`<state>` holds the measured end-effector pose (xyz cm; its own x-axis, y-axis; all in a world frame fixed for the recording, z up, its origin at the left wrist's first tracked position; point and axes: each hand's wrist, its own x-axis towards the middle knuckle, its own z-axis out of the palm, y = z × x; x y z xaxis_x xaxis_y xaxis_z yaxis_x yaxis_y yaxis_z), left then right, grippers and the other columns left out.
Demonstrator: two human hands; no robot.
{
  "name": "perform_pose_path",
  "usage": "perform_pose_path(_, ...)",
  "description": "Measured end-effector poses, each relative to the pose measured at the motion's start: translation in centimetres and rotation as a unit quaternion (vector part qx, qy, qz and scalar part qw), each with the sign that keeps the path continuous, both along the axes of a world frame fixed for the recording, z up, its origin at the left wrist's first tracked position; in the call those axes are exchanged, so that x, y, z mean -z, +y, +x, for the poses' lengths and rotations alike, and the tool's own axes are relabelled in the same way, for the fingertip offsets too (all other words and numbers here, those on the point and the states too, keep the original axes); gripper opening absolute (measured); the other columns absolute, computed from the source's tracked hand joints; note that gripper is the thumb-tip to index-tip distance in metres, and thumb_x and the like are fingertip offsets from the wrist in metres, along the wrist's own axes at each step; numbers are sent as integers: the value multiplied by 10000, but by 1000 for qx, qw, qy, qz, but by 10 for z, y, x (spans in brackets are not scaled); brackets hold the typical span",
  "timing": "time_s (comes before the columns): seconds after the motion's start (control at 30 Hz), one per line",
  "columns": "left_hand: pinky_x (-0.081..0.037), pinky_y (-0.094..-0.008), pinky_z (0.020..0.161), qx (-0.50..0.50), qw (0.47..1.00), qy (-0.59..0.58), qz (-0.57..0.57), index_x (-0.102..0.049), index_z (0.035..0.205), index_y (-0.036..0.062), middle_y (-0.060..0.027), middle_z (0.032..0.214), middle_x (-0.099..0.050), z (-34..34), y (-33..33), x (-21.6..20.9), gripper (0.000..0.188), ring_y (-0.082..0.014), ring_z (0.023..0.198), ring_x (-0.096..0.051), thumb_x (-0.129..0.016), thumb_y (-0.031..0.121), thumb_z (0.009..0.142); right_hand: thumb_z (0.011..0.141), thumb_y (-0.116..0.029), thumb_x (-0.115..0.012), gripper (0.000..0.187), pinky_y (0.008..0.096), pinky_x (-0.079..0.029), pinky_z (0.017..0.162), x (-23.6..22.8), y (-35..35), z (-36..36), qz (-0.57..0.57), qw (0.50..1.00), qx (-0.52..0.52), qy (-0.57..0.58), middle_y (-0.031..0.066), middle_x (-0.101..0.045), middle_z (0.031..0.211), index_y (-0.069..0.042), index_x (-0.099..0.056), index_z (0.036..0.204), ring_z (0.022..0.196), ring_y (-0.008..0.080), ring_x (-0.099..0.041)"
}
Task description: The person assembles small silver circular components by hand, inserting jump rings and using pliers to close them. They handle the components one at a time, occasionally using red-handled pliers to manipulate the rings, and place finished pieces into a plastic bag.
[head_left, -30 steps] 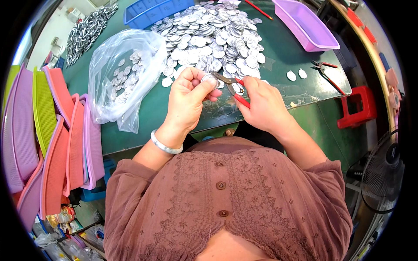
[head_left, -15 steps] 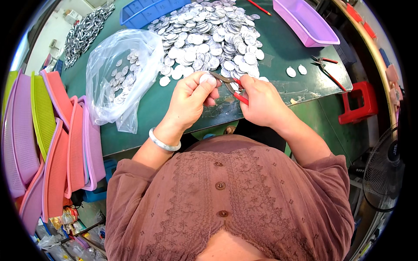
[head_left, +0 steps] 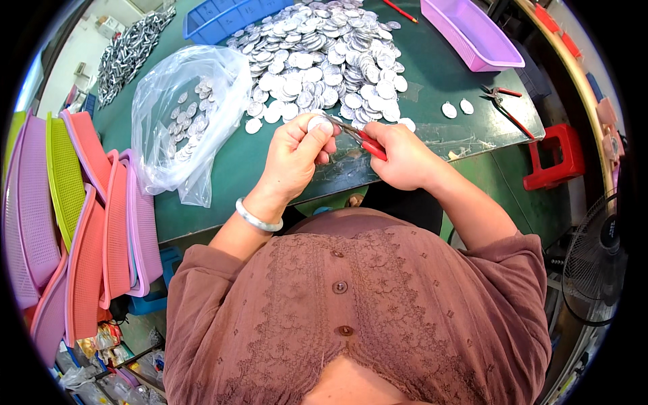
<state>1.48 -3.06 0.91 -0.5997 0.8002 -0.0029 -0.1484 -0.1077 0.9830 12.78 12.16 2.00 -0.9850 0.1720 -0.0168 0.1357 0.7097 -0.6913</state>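
Between the thumb and fingers of my left hand is a round silvery metal disc. My right hand is closed round the red handles of a pair of pliers. The dark jaws reach left to the disc's edge; whether they grip it is too small to tell. Just beyond my hands lies a big heap of similar silvery discs on the green table. A clear plastic bag with more discs in it lies left of my left hand.
Behind the heap stands a blue tray; a purple basket is at the far right. Two loose discs and second red-handled pliers lie right. Stacked baskets crowd the left edge. A pile of small metal parts lies far left.
The handles of the pliers have come together in my right hand, and the jaws have closed up near the disc. My left hand keeps the disc in nearly the same place.
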Motion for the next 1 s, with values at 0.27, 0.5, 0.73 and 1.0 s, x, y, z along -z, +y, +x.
perform_pose_path(0.27,-363,-156,497,-3,1000,-19,25,-573,839,19,11,627,-522,0,3,1,159,-38,530,-439,-510,163,863,661,-86,-495,185,400,-428,634,-4,4,-3,-25,999,-20,-17,224,-551,708,38,-504,799,708,384,-541)
perform_pose_path(0.5,-346,-162,459,-7,999,-47,2,-577,822,25,18,597,-507,-1,4,-10,159,-39,488,-417,-502,158,864,696,-143,-547,264,335,-412,615,-9,11,-4,-70,997,-18,-15,165,-536,733,35,-506,886,684,255,-525)
perform_pose_path(0.73,-342,-164,435,-25,999,-28,-25,-582,784,35,17,570,-508,1,4,-13,153,-34,462,-415,-513,156,847,696,-192,-550,258,403,-430,641,-23,3,-6,17,1000,-25,-8,219,-560,741,46,-512,788,721,368,-550)
perform_pose_path(1.0,-357,-167,421,-30,997,-13,-64,-575,748,39,9,557,-516,2,4,-19,159,-34,444,-422,-512,158,832,711,-143,-550,216,389,-413,586,-15,-1,-8,45,999,-9,24,197,-539,671,40,-507,817,650,353,-536)
